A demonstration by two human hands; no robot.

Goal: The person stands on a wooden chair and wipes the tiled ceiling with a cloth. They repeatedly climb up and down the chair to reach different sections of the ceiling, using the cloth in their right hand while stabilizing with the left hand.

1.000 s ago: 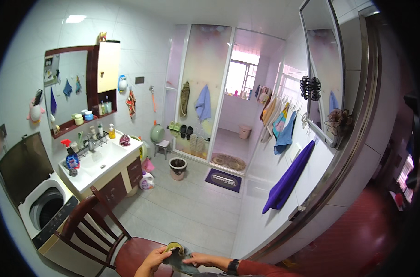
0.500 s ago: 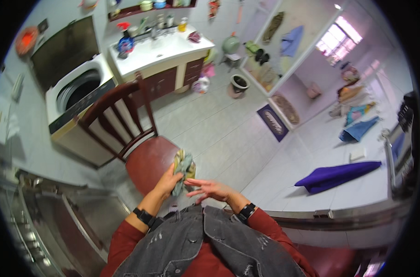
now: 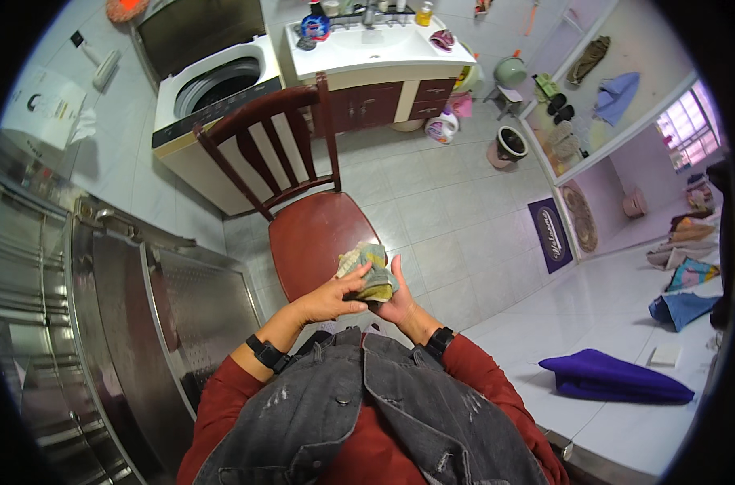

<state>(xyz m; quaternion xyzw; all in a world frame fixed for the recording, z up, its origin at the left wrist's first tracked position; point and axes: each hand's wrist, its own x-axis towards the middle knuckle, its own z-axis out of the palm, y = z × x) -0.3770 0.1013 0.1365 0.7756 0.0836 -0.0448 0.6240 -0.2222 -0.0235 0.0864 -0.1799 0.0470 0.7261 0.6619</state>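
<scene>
A crumpled cloth (image 3: 378, 284) in grey-green, yellow and cream is bunched between my two hands in front of my body. My left hand (image 3: 328, 301) lies across its left side with the fingers over it. From below and the right, my right hand (image 3: 401, 305) cups the same bundle, thumb up along its edge. The fingers of the right hand are partly hidden behind the fabric. Just beyond the hands is the red-brown seat of a wooden chair (image 3: 319, 230); the bundle appears above its near right edge.
A top-loading washing machine (image 3: 210, 89) with its lid raised stands behind the chair. Right of it is a white sink counter (image 3: 359, 47). A bin (image 3: 510, 147) and a dark mat (image 3: 551, 234) are on the tiled floor. Purple fabric (image 3: 614, 378) hangs at right; a metal door (image 3: 185, 315) is left.
My right hand has gone from hovering beside the cloth to supporting it. My left hand has turned over onto it. The view has shifted, so the room appears further right and the sink higher.
</scene>
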